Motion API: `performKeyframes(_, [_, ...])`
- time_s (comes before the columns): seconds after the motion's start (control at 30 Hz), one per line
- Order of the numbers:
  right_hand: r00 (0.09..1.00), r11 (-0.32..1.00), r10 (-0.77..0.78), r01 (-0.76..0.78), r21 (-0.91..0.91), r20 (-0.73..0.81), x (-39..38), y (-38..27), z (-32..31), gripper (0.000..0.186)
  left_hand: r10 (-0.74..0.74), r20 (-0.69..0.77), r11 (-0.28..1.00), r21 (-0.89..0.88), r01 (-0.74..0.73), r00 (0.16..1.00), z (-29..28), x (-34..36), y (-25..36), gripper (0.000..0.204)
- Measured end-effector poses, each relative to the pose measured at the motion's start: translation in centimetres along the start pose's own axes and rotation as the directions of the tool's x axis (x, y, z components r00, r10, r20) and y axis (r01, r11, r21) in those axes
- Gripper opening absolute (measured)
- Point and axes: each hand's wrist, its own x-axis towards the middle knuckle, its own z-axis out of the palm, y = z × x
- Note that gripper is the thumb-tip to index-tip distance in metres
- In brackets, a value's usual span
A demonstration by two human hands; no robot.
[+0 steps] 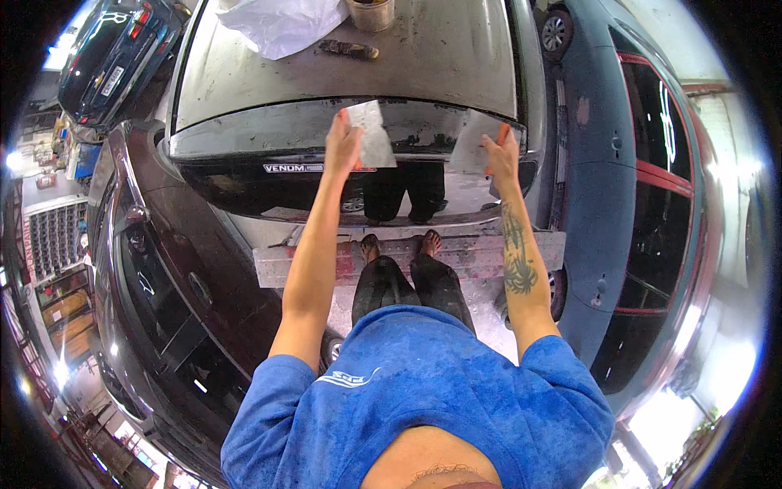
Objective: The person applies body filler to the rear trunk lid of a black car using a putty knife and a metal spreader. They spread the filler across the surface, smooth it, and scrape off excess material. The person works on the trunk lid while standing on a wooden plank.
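My left hand (343, 148) is closed on a flat metal filler spreader (374, 134) with an orange back edge; its blade has whitish smears and points inward. A second filler spreader (468, 143), grey with an orange edge, is gripped in my right hand (503, 157), its blade also turned inward. Both blades are raised over the front edge of a car roof (269, 94), apart from each other. I cannot tell whether either touches the car. Grey patches mark the dark band (236, 134) along that edge. Below it lies dark, shiny glass (236, 183) with a sticker strip.
On the roof lie a white plastic sheet (281, 24), a small bucket (372, 15) and a dark, worn, oblong object (349, 50). My feet stand on a paint-spotted plank (326, 265). A dark car (179, 277) is close at left, a blue-grey car (586, 171) at right.
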Motion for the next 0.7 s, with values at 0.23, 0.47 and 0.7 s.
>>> performKeyframes(0.23, [0.99,0.991,0.125,-0.128,-0.041,-0.071,2.4,2.0,-8.4,0.031,-0.227,-0.073,0.954,-0.216,0.207,0.971,-6.9,-0.8,0.6,0.051])
performKeyframes(0.47, [0.997,0.966,-0.06,0.045,-0.254,-0.054,-0.8,3.0,-0.3,0.032,-0.344,0.065,0.93,-0.114,0.35,0.937,-4.9,-1.5,2.0,0.05])
performKeyframes(0.7, [0.959,0.994,-0.027,-0.004,-0.109,-0.283,-1.4,2.1,-5.5,0.036,-0.285,0.059,0.942,-0.169,0.291,0.957,-2.8,-2.0,-0.2,0.045])
